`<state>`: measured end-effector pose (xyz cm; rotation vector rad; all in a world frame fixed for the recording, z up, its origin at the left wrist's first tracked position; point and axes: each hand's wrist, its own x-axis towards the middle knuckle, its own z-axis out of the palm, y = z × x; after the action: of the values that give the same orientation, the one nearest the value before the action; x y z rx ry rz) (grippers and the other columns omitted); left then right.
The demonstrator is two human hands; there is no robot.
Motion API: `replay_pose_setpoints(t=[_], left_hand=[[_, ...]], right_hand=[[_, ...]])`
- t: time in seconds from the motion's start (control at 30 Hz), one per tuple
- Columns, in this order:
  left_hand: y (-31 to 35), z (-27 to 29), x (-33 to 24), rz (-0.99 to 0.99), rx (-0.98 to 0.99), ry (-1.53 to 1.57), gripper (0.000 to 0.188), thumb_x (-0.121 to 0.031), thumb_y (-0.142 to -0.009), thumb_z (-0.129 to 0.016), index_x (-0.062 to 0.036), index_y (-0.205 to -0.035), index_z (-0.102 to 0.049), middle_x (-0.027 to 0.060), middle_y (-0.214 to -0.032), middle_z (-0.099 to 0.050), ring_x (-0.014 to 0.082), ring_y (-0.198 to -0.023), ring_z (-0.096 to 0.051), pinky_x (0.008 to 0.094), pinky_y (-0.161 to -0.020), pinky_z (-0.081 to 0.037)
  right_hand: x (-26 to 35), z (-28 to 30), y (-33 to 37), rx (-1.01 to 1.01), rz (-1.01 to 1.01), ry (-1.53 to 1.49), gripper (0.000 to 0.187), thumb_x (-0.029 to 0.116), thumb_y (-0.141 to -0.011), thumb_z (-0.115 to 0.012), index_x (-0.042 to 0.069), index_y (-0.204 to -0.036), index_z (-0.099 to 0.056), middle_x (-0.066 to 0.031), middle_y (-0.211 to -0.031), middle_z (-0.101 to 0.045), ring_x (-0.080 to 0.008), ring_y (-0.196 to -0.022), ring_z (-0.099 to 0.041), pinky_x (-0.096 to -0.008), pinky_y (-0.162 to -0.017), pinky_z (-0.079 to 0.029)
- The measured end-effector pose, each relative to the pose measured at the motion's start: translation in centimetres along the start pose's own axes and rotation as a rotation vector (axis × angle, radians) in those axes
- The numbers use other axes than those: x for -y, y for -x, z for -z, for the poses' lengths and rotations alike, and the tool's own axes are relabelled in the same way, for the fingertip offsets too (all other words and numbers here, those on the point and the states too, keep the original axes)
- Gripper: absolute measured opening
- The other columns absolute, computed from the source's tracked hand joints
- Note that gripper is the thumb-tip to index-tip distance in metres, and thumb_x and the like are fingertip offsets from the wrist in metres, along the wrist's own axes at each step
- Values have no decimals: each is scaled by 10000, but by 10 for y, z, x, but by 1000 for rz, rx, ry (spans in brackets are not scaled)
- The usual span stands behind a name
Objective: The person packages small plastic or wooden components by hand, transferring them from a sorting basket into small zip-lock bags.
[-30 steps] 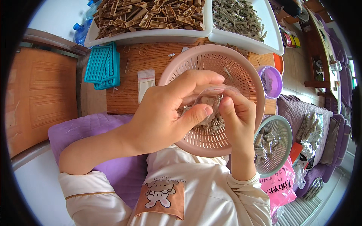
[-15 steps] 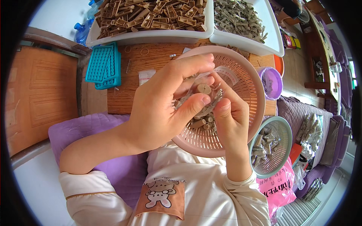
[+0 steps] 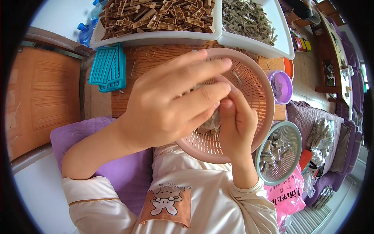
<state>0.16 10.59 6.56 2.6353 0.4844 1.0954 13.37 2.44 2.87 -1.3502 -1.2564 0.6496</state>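
My left hand [image 3: 169, 95] and my right hand [image 3: 238, 123] meet over a pink plastic basket [image 3: 266, 117]. Between them is a small clear plastic bag [image 3: 212, 121], mostly covered by my fingers. My right thumb and index finger pinch it. The left thumb and middle finger are closed at the same spot, while the left index finger stretches out above. Small beige and brown pieces show under the bag, though the hands hide most of the basket's middle.
Behind stand white bins of brown plastic parts [image 3: 156, 17] and grey-green parts [image 3: 249, 23]. Teal trays [image 3: 106, 68] lie at the left table edge. On the right are a purple bucket [image 3: 287, 87], a pale green basket [image 3: 299, 150] holding filled bags, and a pink bag [image 3: 288, 195].
My left hand has turned back-side up, its fingers reaching across to the right fingertips. The bag and the round beige piece in it, visible before, are now mostly covered.
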Motion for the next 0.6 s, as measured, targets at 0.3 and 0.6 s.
replay_pose_setpoints(t=[0.3,0.6], left_hand=[[-5,16,-3,223,174,-30,34,-33,-693,-614,-49,-716,-594,65,-851,-628,161,-684,-572,223,-582,-438],[-15,22,22,790,-82,728,112,-35,-830,-384,-35,-884,-483,63,-822,-576,56,-565,-486,167,-520,-382]], right_hand=[[13,3,-1,115,303,332,192,-50,-707,-588,-26,-897,-574,-74,-595,-512,-212,-503,-492,-313,-461,-394],[8,23,4,-26,-8,-141,163,-11,-852,-457,-21,-940,-593,-68,-806,-561,-83,-652,-496,-218,-579,-381]])
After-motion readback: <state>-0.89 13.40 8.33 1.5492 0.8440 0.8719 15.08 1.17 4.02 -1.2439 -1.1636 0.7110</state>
